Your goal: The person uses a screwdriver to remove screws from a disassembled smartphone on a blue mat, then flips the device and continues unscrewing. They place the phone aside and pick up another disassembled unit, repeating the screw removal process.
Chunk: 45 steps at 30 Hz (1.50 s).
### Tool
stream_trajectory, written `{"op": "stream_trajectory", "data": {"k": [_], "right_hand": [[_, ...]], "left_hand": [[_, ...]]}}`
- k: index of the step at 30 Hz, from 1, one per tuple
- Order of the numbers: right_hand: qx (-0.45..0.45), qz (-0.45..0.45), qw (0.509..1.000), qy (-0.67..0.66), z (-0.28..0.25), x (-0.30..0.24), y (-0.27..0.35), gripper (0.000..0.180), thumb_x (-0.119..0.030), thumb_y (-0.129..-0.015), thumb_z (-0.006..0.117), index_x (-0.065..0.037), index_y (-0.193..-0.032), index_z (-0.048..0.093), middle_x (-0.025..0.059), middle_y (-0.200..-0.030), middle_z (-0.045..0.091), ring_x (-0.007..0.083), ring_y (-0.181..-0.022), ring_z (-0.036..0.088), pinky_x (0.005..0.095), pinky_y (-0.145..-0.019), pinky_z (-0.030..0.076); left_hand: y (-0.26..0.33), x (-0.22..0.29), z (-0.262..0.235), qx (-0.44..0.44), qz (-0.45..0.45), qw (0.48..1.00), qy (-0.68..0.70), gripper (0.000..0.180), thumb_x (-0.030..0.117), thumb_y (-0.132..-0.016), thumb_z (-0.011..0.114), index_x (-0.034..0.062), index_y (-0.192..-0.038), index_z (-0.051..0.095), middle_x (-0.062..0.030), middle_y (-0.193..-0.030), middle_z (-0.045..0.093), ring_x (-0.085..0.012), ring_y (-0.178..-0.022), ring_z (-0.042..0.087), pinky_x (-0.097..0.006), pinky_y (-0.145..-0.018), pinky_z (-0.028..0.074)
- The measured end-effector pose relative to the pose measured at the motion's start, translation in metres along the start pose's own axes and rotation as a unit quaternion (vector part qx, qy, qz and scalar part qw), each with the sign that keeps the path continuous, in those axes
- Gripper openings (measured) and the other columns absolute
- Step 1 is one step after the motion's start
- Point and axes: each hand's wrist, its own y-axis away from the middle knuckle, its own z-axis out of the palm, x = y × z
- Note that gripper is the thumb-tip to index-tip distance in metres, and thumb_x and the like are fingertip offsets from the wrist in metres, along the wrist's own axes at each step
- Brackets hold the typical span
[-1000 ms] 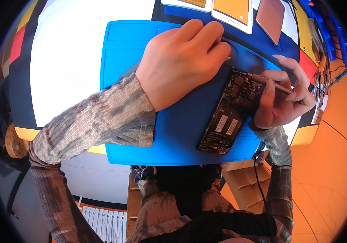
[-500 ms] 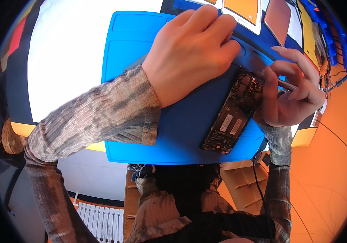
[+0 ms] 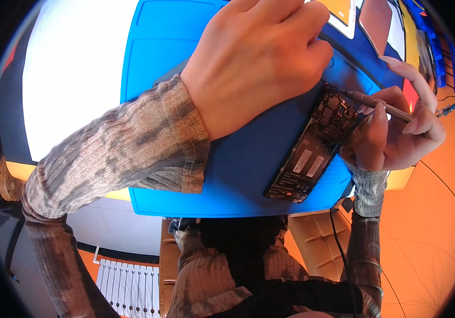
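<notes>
**Opened phone under the screwdriver**

Nearest the person, at about 5 o'clock on the blue mat (image 3: 148, 63), lies an opened phone (image 3: 312, 153), back cover off, boards and battery labels exposed, its long axis running toward 1 o'clock. The right hand (image 3: 392, 132) sits at 3 o'clock beside it, fingers (image 3: 378, 114) clamped on a thin screwdriver (image 3: 381, 104) whose tip meets the phone's upper end. The cover is already off, and the inner boards look still in place, so I'd judge the teardown early. The left hand (image 3: 259, 58) reaches across to 12 o'clock, fingers curled together at the mat's far edge; I cannot tell whether they grip anything. Farther off, at 1 o'clock, orange trays (image 3: 344, 10) sit on the worktop (image 3: 68, 79).
</notes>
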Motion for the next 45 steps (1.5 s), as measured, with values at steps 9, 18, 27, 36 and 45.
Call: {"op": "stream_trajectory", "data": {"k": [9, 18, 27, 36, 45], "right_hand": [[0.026, 0.023, 0.999, -0.001, -0.002, -0.001, 0.003, 0.036, 0.008, -0.085, 0.054, -0.009, -0.092, 0.023, 0.0385, -0.114, 0.048, 0.0210, -0.062, 0.063, 0.0331, -0.056, 0.061], [0.038, 0.019, 0.999, -0.019, -0.001, 0.002, 0.006, 0.038, 0.007, -0.085, 0.056, -0.009, -0.093, 0.023, 0.0386, -0.115, 0.047, 0.0206, -0.060, 0.061, 0.0326, -0.054, 0.060], [0.083, 0.029, 0.996, -0.029, 0.000, 0.003, 0.006, 0.035, 0.007, -0.086, 0.053, -0.008, -0.093, 0.022, 0.0395, -0.116, 0.046, 0.0203, -0.063, 0.062, 0.0323, -0.054, 0.060], [0.044, 0.047, 0.996, -0.065, -0.009, 0.011, 0.003, 0.034, 0.010, -0.082, 0.051, -0.007, -0.090, 0.022, 0.0393, -0.118, 0.046, 0.0194, -0.070, 0.062, 0.0280, -0.060, 0.056], [-0.010, 0.010, 0.995, -0.101, -0.013, 0.016, 0.003, 0.032, 0.011, -0.081, 0.050, -0.006, -0.089, 0.024, 0.0360, -0.120, 0.046, 0.0182, -0.072, 0.062, 0.0228, -0.058, 0.052]], "left_hand": [[-0.006, 0.008, -0.005, 0.038, -0.042, 0.995, 0.077, 0.006, 0.005, -0.070, 0.063, 0.0023, -0.073, 0.058, -0.0070, -0.086, 0.050, -0.0222, -0.086, 0.049, -0.029, -0.070, 0.045], [-0.004, 0.002, -0.002, -0.044, -0.010, 0.999, 0.004, 0.008, 0.007, -0.072, 0.064, 0.0026, -0.075, 0.059, -0.0060, -0.083, 0.049, -0.0204, -0.077, 0.048, -0.028, -0.065, 0.045], [-0.012, 0.010, -0.016, -0.100, -0.009, 0.992, 0.082, 0.017, 0.012, -0.070, 0.073, 0.0080, -0.085, 0.066, -0.0007, -0.085, 0.052, -0.0186, -0.077, 0.051, -0.029, -0.062, 0.046], [-0.015, 0.016, -0.022, -0.171, 0.075, 0.967, 0.176, 0.029, 0.017, -0.067, 0.072, 0.0052, -0.094, 0.069, -0.0021, -0.087, 0.054, -0.0188, -0.080, 0.049, -0.030, -0.065, 0.043], [-0.019, 0.018, -0.026, -0.238, 0.077, 0.952, 0.176, 0.033, 0.022, -0.069, 0.072, 0.0019, -0.095, 0.069, -0.0025, -0.088, 0.052, -0.0186, -0.083, 0.048, -0.030, -0.069, 0.042]]}}
